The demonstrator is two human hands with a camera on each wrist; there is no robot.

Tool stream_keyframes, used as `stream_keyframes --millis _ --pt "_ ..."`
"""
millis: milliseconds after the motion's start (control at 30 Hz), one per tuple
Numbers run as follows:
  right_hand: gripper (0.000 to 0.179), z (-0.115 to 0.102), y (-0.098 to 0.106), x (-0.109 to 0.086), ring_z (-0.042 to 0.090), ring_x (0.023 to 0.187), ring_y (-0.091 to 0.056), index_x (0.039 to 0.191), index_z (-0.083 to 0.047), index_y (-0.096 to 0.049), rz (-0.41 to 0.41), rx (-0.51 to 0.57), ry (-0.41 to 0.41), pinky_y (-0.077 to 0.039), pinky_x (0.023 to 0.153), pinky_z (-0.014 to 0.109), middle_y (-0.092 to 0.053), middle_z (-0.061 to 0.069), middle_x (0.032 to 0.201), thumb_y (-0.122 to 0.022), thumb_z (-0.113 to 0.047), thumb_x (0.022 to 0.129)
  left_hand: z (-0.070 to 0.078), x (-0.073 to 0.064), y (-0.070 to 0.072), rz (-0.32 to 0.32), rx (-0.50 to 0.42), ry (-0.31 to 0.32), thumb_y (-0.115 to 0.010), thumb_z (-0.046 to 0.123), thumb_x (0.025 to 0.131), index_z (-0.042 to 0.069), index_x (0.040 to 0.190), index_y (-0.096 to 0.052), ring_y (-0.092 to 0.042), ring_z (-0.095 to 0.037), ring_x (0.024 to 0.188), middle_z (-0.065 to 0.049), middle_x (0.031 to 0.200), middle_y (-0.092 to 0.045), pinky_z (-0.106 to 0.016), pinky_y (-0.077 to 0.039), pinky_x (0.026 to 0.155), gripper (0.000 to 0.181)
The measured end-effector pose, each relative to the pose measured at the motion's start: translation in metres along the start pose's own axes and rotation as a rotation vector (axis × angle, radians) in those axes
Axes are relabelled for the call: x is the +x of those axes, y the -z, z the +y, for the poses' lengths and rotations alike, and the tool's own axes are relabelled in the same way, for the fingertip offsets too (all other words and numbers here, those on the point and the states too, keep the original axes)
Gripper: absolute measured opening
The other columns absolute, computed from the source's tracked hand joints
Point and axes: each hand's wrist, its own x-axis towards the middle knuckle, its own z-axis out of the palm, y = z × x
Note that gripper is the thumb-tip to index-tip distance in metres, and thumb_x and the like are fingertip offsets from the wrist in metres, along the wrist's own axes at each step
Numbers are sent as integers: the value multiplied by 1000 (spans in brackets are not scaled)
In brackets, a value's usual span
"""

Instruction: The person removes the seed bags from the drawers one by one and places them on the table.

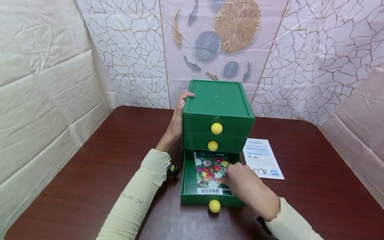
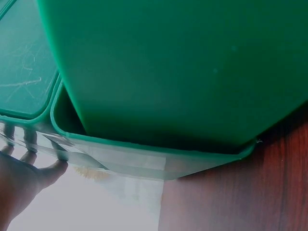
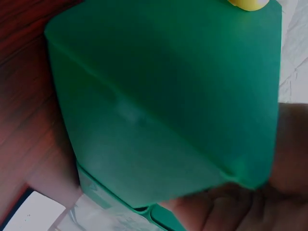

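green drawer (image 1: pixel 196 200) holds our flower-printed packet (image 1: pixel 211 171) front-to-back, just left of our nearer, curled right hand (image 1: pixel 242 180); its pinch we cannot tell. our left hand (image 1: pixel 177 120) rests spread against the cabinet (image 1: pixel 217 98).

green drawer unit (image 1: pixel 217 100) is standing upright on the counter (image 1: pixel 306 150), glossy, three tiers, round yellow knobs (image 1: pixel 216 128) on the fronts. upper two are closed, the bottom drawer (image 1: pixel 189 181) is pulled well out. left hand (image 1: pixel 177 123) is flat along the unit's left side. inside that drawer there's a flower packet (image 1: pixel 211 171) lying face up, red, pink, white and yellow blooms, lettering upside down. right hand (image 1: pixel 244 180) is curled over its right edge, can't tell if the fingers are gripping it.
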Motion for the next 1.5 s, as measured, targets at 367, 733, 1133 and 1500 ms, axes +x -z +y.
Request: stream_keyframes --millis 367,733,1133,1500 --pt "44 -4 -8 5 14 49 -45 65 -9 -64 -74 48 -67 -29 51 27 -49 2 56 -83 -38 92 0 -1 0 -9 -6 1 -19 44 110 12 150 -42 -14 -22 161 4 177 -6 -57 -27 120 57" --pt "49 -6 -11 13 13 48 -44 62 -10 -61 -147 48 -137 -25 50 26 -46 0 55 -82 -44 91 -1 0 -2 -5 -3 9 -19 43 110 13 150 -43 -14 -21 161 3 177 -7 -57 -25 122 56" --pt "57 -8 -16 20 11 45 -35 55 -9 -57 -77 61 -149 -20 48 26 -38 -3 49 -84 -46 88 1 -1 0 -5 -6 10 -20 43 109 11 151 -41 -14 -23 161 2 177 -6 -57 -25 122 57" --pt "52 -6 -17 20 14 50 -45 58 -11 -58 -56 74 -135 -28 50 27 -46 2 59 -83 -42 91 0 1 0 -5 -3 -6 -19 43 109 10 150 -42 -14 -25 161 -2 177 -8 -58 -22 123 57"
